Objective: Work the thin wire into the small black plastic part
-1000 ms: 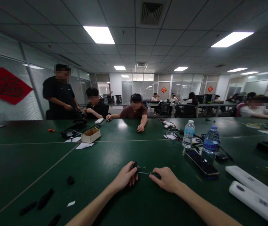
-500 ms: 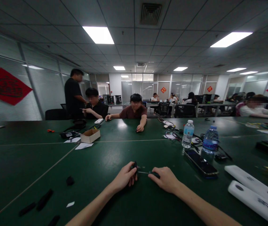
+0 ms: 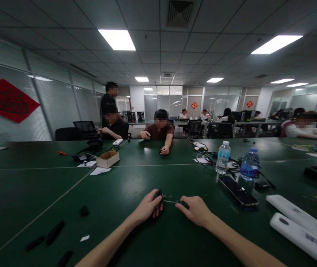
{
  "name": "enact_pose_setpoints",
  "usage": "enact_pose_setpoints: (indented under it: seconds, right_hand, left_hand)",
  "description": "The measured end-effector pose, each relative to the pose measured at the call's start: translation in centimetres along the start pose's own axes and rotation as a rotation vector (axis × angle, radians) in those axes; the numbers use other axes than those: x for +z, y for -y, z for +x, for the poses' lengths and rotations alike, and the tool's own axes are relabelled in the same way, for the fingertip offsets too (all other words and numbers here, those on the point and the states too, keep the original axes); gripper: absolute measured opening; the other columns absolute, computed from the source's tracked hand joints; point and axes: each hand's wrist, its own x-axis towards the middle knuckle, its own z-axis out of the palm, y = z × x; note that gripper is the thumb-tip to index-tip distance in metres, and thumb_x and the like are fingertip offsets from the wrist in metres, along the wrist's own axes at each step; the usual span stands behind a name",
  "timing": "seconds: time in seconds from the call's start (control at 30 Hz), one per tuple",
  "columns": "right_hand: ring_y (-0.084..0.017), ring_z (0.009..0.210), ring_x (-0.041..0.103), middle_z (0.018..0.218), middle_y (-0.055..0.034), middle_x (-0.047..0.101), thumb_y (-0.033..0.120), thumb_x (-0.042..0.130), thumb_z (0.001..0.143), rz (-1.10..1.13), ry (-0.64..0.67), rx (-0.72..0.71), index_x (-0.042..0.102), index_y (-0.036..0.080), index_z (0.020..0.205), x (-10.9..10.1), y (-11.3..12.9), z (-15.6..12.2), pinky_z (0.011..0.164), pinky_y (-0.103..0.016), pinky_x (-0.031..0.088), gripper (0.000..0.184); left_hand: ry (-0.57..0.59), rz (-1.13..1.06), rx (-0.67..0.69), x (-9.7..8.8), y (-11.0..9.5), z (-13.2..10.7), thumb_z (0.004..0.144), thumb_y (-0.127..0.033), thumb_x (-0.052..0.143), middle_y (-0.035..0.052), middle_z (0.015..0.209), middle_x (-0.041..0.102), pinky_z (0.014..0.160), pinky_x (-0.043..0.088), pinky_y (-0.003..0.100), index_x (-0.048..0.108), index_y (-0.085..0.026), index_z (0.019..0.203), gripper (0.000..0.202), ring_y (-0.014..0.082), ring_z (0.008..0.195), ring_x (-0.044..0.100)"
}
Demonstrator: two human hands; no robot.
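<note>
Both my hands rest on the green table (image 3: 119, 193) near its front edge. My left hand (image 3: 147, 207) is closed in a pinch on a small black part (image 3: 159, 194). My right hand (image 3: 195, 210) is closed on a thin tool with a dark handle (image 3: 183, 203), whose slim metal shaft (image 3: 170, 201) reaches left to the black part. The two hands are a short gap apart, facing each other.
A black phone (image 3: 238, 191), two water bottles (image 3: 222, 158) and tangled cables lie to the right, with two white oblong cases (image 3: 300, 226) nearer. Several black pieces (image 3: 54, 233) lie front left. A small cardboard box (image 3: 107, 159) sits further back. People sit across the table.
My hands have hardly moved. The standing person in black across the table has walked to the right, behind the seated person.
</note>
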Motion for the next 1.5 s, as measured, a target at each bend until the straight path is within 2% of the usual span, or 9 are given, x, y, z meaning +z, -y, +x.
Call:
enact_pose_setpoints:
  seconds: [0.27,0.43,0.67,0.97,1.5]
  right_hand:
    - [-0.013,0.064,0.061,0.076,0.0002,0.066,0.054,0.037,0.097,0.009,-0.003,0.003,0.064,0.022,0.094,0.3,-0.3,0.1,0.065,-0.025,0.044,0.043]
    - [-0.014,0.064,0.061,0.078,-0.0003,0.066,0.054,0.036,0.098,0.033,0.015,0.010,0.064,0.022,0.097,0.3,-0.3,0.0,0.062,-0.024,0.044,0.042]
    - [-0.014,0.064,0.061,0.076,-0.0008,0.066,0.054,0.036,0.097,-0.037,-0.005,0.001,0.063,0.021,0.094,0.3,-0.2,0.1,0.061,-0.024,0.042,0.043]
    - [-0.016,0.065,0.061,0.075,-0.0020,0.066,0.055,0.036,0.097,-0.112,-0.037,0.004,0.063,0.020,0.093,0.4,-0.2,0.1,0.063,-0.025,0.041,0.044]
    - [-0.017,0.066,0.062,0.076,-0.0029,0.067,0.056,0.034,0.097,-0.117,-0.024,-0.011,0.064,0.021,0.094,0.3,-0.2,0.1,0.063,-0.026,0.043,0.047]
  left_hand:
    - [0.001,-0.007,-0.017,0.1,-0.7,-0.2,0.092,-0.048,0.043,0.0026,0.073,0.061,0.038,0.036,0.015,0.047,-0.016,0.107,0.035,0.0095,0.049,0.055]
    - [0.002,-0.010,-0.028,0.2,-1.0,-0.4,0.092,-0.048,0.043,0.0029,0.074,0.062,0.039,0.036,0.016,0.047,-0.016,0.109,0.036,0.0098,0.050,0.055]
    - [-0.008,-0.018,-0.021,0.2,-0.6,-0.1,0.092,-0.048,0.044,0.0023,0.071,0.061,0.037,0.035,0.016,0.047,-0.016,0.107,0.036,0.0098,0.047,0.054]
    - [-0.002,-0.008,-0.046,0.3,-1.3,-0.2,0.091,-0.048,0.046,0.0018,0.070,0.061,0.037,0.035,0.016,0.046,-0.016,0.105,0.035,0.0096,0.046,0.055]
    - [-0.014,-0.025,-0.014,0.1,-0.2,0.0,0.091,-0.050,0.045,0.0018,0.071,0.061,0.038,0.036,0.015,0.048,-0.016,0.105,0.037,0.0096,0.048,0.055]
